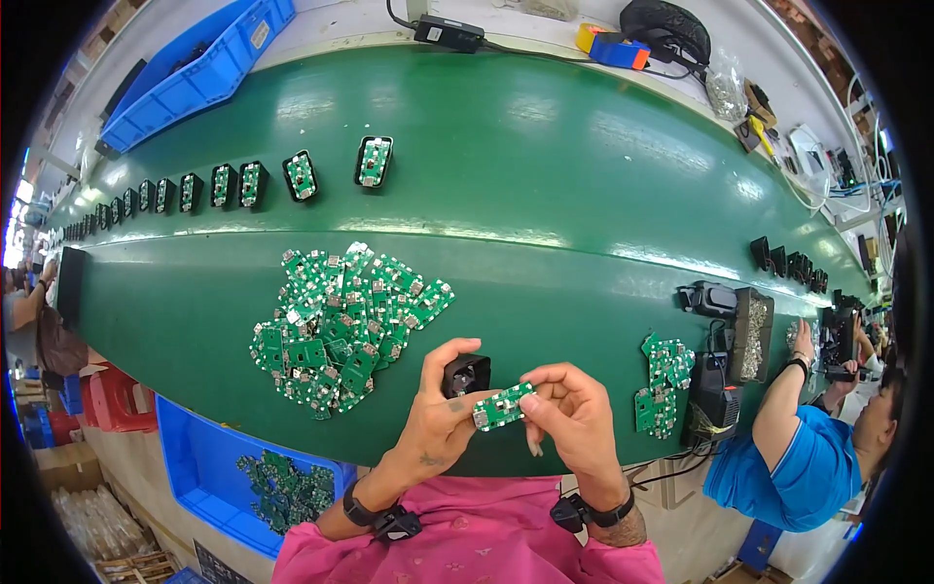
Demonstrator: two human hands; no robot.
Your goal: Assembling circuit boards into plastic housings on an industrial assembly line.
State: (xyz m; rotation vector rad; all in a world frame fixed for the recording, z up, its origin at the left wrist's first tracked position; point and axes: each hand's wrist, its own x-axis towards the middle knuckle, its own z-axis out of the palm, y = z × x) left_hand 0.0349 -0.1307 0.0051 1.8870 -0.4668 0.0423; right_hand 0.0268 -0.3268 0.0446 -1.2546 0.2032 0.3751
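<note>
My left hand [430, 428] is wrapped round a small black plastic housing [467, 374] whose opening faces up. Between thumb and fingers, my right hand [576, 413] pinches a green circuit board [502, 409] by its right end. The board is tilted just in front of the housing, its left end by my left thumb. I cannot tell whether the two parts touch. Left of my hands lies a loose pile of green circuit boards [341, 321]. A smaller stack of boards [664, 384] sits to the right.
Black housings with boards inside [374, 162] form a row toward the far left. Blue bins stand at the back left [224, 78] and below the table edge [199, 477]. A black tool [715, 399] and a tray of small metal parts [751, 336] lie right, near a co-worker in blue [793, 477].
</note>
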